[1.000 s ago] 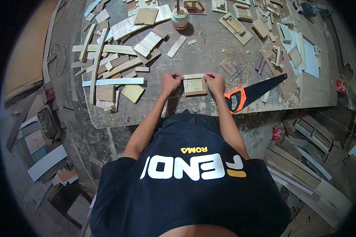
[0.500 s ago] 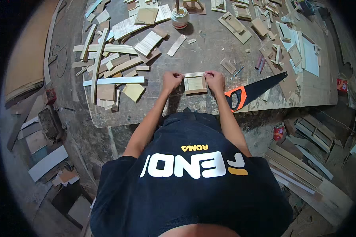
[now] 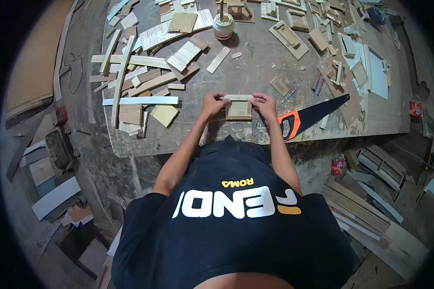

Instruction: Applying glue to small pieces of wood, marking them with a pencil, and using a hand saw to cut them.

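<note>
A small shallow wooden box point(image 3: 238, 117) with low raised sides lies on the worktable in front of me. Along its far side runs a narrow ridged wooden strip point(image 3: 238, 98). My left hand point(image 3: 213, 105) pinches the strip's left end between thumb and fingertips. At the opposite end, the fingers of my right hand point(image 3: 265, 105) are closed on the strip in the same way. Whether the strip is fastened to the box or only rests against it, I cannot tell. A handsaw point(image 3: 318, 115) with an orange and black handle lies just right of my right forearm.
Wood offcuts and slats point(image 3: 144, 77) pile up on the left. A white jar point(image 3: 223, 28) with a stick in it stands farther back. Small wooden assemblies point(image 3: 288, 39) sit at the far right, and a pencil-like stick point(image 3: 290, 94) lies near the saw. The table's front edge point(image 3: 178, 153) is close to me.
The view has shifted slightly. Both hands have come a little toward me and keep hold of the strip, and the box now sits squarer to me.
</note>
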Demonstrator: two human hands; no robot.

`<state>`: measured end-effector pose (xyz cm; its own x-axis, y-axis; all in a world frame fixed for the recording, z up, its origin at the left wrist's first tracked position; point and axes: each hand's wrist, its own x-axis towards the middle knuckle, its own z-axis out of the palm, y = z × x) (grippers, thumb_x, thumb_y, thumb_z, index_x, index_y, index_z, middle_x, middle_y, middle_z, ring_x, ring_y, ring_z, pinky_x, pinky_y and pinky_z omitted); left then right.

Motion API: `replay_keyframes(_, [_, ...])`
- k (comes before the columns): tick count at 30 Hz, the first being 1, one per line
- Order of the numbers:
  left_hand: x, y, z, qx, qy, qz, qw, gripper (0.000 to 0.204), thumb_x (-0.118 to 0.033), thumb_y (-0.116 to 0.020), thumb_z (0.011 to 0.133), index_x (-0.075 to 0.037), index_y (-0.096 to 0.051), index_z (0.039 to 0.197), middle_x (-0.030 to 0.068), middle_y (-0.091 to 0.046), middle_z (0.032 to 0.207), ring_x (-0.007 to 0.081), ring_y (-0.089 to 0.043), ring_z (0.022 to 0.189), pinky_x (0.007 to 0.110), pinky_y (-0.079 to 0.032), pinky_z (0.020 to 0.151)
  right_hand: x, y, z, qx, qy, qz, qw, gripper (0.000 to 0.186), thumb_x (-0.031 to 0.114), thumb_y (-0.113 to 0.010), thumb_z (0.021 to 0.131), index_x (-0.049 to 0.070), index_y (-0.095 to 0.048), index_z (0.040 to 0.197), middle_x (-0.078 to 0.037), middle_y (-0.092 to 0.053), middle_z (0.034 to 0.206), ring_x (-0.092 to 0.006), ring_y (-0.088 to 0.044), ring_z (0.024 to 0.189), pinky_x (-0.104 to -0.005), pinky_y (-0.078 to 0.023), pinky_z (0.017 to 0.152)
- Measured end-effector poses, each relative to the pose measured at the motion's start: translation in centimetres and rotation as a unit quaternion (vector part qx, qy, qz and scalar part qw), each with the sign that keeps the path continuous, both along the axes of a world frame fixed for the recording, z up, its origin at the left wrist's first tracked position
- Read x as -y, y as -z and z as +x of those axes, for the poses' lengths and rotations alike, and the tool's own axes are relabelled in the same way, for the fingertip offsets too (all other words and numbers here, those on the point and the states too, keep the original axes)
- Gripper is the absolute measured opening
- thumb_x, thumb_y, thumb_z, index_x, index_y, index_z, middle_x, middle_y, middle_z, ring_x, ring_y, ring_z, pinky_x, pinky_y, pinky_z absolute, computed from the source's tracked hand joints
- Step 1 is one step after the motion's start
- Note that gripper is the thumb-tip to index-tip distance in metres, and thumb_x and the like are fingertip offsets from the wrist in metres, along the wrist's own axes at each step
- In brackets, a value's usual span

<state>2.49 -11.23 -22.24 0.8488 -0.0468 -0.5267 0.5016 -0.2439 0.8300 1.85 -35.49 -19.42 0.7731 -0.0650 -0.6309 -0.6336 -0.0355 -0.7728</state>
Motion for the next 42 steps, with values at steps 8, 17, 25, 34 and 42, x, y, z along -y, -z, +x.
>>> replay_keyframes(8, [-0.3,-2.1,-0.8,0.018,0.034,-0.099,0.994,0.026,-0.008,-0.074,0.082,0.001,-0.068,0.105,0.0062,-0.070,0.089,0.0117,-0.065,0.080,0.027,-0.054,0.074,1.3,0.2,-1.0,0.036,-0.062,0.078,0.994,0.041,0.001,-0.069,0.084,0.000,-0.060,0.125,-0.004,-0.066,0.098,-0.0088,-0.061,0.086,-0.0225,-0.050,0.072])
replay_keyframes(17, [-0.2,-2.9,-1.2,0.029,0.007,-0.141,0.990,0.024,-0.001,-0.075,0.078,0.002,-0.067,0.101,0.0093,-0.071,0.092,0.0114,-0.067,0.083,0.026,-0.055,0.075,1.7,0.8,-0.7,0.084,-0.120,0.074,0.986,0.033,0.003,-0.067,0.087,0.001,-0.063,0.120,-0.002,-0.066,0.101,-0.0069,-0.061,0.091,-0.0218,-0.050,0.079])
replay_keyframes(25, [-0.2,-2.1,-1.1,0.017,-0.019,-0.143,0.989,0.026,-0.001,-0.075,0.079,0.002,-0.066,0.103,0.0093,-0.071,0.091,0.0124,-0.067,0.082,0.026,-0.056,0.073,1.2,0.9,-0.6,0.056,-0.090,0.090,0.990,0.034,0.003,-0.069,0.085,0.000,-0.063,0.118,-0.004,-0.065,0.098,-0.0082,-0.061,0.084,-0.0223,-0.051,0.074])
replay_keyframes(34, [-0.4,-0.6,-0.2,-0.073,-0.014,-0.160,0.984,0.029,-0.008,-0.074,0.081,0.002,-0.065,0.107,0.0056,-0.070,0.089,0.0070,-0.061,0.072,0.020,-0.048,0.061,0.5,0.5,-0.4,-0.030,-0.093,0.080,0.992,0.029,0.013,-0.068,0.089,0.000,-0.066,0.114,-0.003,-0.069,0.090,-0.0083,-0.062,0.074,-0.0231,-0.050,0.063])
replay_keyframes(42, [0.5,-0.6,0.3,-0.076,-0.026,-0.146,0.986,0.036,-0.008,-0.074,0.080,0.004,-0.063,0.112,0.0045,-0.067,0.083,0.0074,-0.057,0.065,0.021,-0.045,0.056,1.2,1.4,-0.3,-0.043,-0.105,0.054,0.992,0.025,0.019,-0.066,0.092,0.004,-0.068,0.112,-0.001,-0.068,0.091,-0.0073,-0.062,0.074,-0.0237,-0.051,0.065])
